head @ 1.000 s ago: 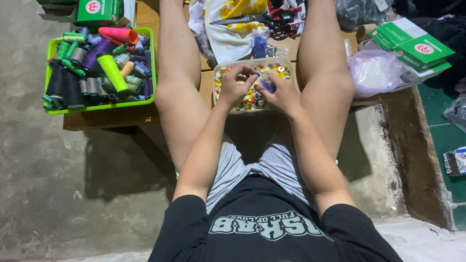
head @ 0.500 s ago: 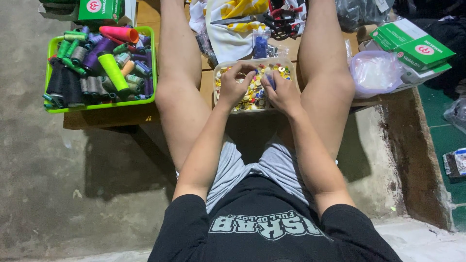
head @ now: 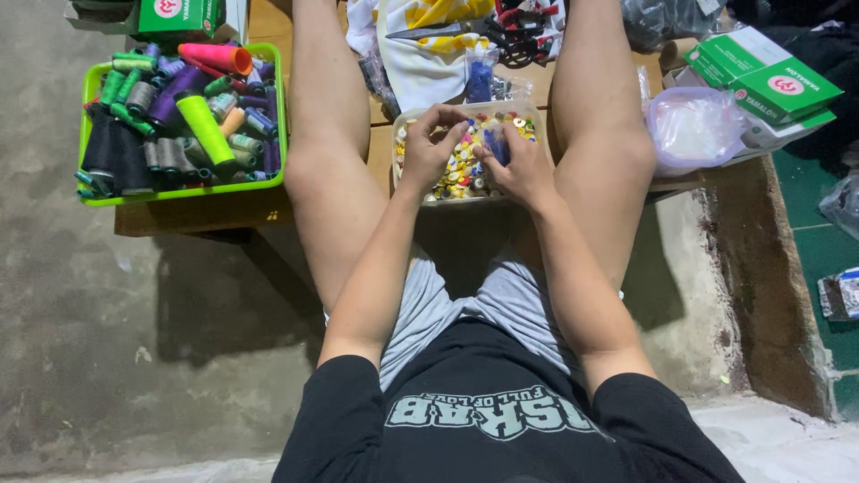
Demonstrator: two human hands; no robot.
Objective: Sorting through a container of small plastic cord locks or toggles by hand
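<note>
A clear plastic tub (head: 528, 111) full of small coloured buttons (head: 460, 175) sits between my bare knees on a low wooden board. My left hand (head: 429, 148) rests over the tub's left side, fingers curled down among the buttons. Over the right side, my right hand (head: 512, 161) pinches something small and blue; what it is stays too small to make out. Both forearms reach forward from my lap.
A green basket (head: 274, 116) with several thread spools stands at the left. Scissors (head: 465, 27) lie on white and yellow cloth beyond the tub. A tied plastic bag (head: 693, 130) and green boxes (head: 761, 72) sit at the right. Concrete floor lies below.
Both hands have shifted slightly forward over the tub and keep sifting the buttons. Nothing else has moved.
</note>
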